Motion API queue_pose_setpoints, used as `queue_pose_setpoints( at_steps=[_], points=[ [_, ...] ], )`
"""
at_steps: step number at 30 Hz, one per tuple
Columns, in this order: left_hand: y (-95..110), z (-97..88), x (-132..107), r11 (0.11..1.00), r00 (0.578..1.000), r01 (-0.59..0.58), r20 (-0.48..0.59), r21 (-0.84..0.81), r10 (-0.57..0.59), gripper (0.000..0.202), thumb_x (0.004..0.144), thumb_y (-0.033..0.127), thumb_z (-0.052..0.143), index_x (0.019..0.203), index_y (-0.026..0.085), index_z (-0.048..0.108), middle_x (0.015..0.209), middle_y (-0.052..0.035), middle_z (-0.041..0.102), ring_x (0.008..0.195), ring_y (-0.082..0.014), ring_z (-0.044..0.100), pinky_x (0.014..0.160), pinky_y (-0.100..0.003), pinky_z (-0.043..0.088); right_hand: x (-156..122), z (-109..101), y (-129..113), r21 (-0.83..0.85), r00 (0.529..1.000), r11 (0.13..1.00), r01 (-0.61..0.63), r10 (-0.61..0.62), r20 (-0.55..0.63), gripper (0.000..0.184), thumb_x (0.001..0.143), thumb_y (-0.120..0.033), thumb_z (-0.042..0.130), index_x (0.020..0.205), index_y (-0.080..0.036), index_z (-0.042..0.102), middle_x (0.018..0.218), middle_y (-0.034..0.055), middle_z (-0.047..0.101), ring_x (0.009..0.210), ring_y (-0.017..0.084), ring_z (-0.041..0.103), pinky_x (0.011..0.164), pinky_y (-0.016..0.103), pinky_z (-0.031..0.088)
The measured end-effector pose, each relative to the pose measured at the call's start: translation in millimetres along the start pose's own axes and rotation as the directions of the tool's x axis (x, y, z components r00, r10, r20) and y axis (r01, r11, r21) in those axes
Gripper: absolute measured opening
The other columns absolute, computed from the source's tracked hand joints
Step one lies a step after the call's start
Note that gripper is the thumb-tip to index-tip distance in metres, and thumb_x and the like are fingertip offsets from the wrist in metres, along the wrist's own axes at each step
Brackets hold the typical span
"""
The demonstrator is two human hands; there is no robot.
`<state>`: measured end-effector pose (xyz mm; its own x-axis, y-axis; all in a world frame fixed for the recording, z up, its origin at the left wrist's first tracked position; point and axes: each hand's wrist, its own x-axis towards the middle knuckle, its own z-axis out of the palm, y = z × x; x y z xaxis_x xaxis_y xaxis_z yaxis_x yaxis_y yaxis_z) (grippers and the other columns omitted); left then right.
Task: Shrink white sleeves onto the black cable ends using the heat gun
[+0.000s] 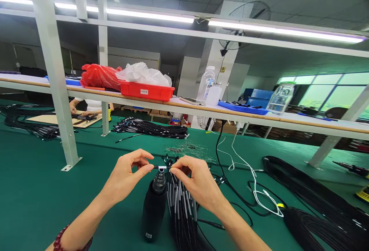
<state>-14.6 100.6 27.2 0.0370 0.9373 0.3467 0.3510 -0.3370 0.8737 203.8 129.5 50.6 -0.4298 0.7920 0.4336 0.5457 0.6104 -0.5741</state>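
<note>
A black cylindrical hot-air gun with a stepped metal nozzle (154,210) stands upright on the green work surface (31,189) and serves as the reference point. Directly over its nozzle tip, a thin black cable piece with a white sleeve (162,167) lies roughly level between two bare hands; contact between sleeve and nozzle cannot be determined. The left hand (122,178), left of the gun, has thumb and forefinger pinched together on one end of the piece; a dark-red beaded bracelet (62,237) is on that wrist. The right hand (198,180), right of the gun, pinches the other end between thumb and forefinger, with no visible gap in either grip. Just beside the gun, beneath the right hand, lies a thick bundle of black cables with grey sleeves (182,205). Beyond the gun are loose fine clippings (191,148) and, farther back, a second bundle of black cables (150,128). Large black cable coils (311,191) lie well to its right. Above and beyond it, a white shelf with a wooden edge (184,107) carries a red rectangular plastic bin (147,90).
</note>
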Motion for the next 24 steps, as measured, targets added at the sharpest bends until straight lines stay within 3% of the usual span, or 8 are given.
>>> queue_pose_setpoints(
  at_steps=[13, 17, 19, 24],
  points=[
    [7.1, 6.8, 0.6, 0.988, 0.993, -0.061, -0.091, 0.139, 0.074, 0.023, 0.081, 0.029, 0.061, 0.102, 0.026, 0.054, 0.077, 0.0053, 0.066, 0.075, -0.0158, 0.056, 0.072, -0.029, 0.042, 1.3, 0.3, 0.6, 0.004, 1.0, 1.0, -0.018, 0.018, 0.002, 0.014, 0.085, -0.016, 0.064, 0.071, -0.019, 0.066, 0.069, -0.0017, 0.064, 0.064, 0.014, 0.054, 0.059, 0.026, 0.037],
    [7.4, 3.6, -2.3, 0.98, 0.995, -0.082, -0.046, 0.181, 0.092, 0.013, 0.09, 0.036, 0.055, 0.095, 0.025, 0.059, 0.076, 0.0036, 0.062, 0.075, -0.0164, 0.056, 0.07, -0.029, 0.041, -0.3, -0.5, 0.2, 0.019, 1.0, 1.0, -0.024, 0.023, 0.016, 0.017, 0.09, -0.022, 0.06, 0.074, -0.02, 0.068, 0.069, -0.0021, 0.065, 0.064, 0.014, 0.053, 0.059, 0.026, 0.035],
    [7.5, 1.2, -3.8, 0.978, 0.995, -0.1, -0.001, 0.184, 0.102, 0.021, 0.095, 0.041, 0.05, 0.089, 0.024, 0.061, 0.075, 0.0027, 0.061, 0.074, -0.0163, 0.055, 0.069, -0.029, 0.041, -1.5, -1.4, -0.6, 0.012, 0.999, 1.0, -0.014, 0.013, 0.035, 0.023, 0.093, -0.027, 0.057, 0.073, -0.02, 0.067, 0.068, -0.0018, 0.063, 0.063, 0.013, 0.051, 0.059, 0.026, 0.034],
    [6.8, -2.2, -4.9, 0.991, 0.996, -0.089, 0.022, 0.101, 0.088, 0.018, 0.09, 0.04, 0.059, 0.088, 0.023, 0.063, 0.081, 0.0022, 0.06, 0.078, -0.0158, 0.054, 0.072, -0.028, 0.043, -4.1, -2.0, -1.9, 0.103, 0.996, 0.995, -0.016, 0.007, 0.086, 0.025, 0.093, -0.03, 0.055, 0.073, -0.019, 0.064, 0.068, -0.0019, 0.061, 0.063, 0.013, 0.048, 0.057, 0.025, 0.034]
  ],
)
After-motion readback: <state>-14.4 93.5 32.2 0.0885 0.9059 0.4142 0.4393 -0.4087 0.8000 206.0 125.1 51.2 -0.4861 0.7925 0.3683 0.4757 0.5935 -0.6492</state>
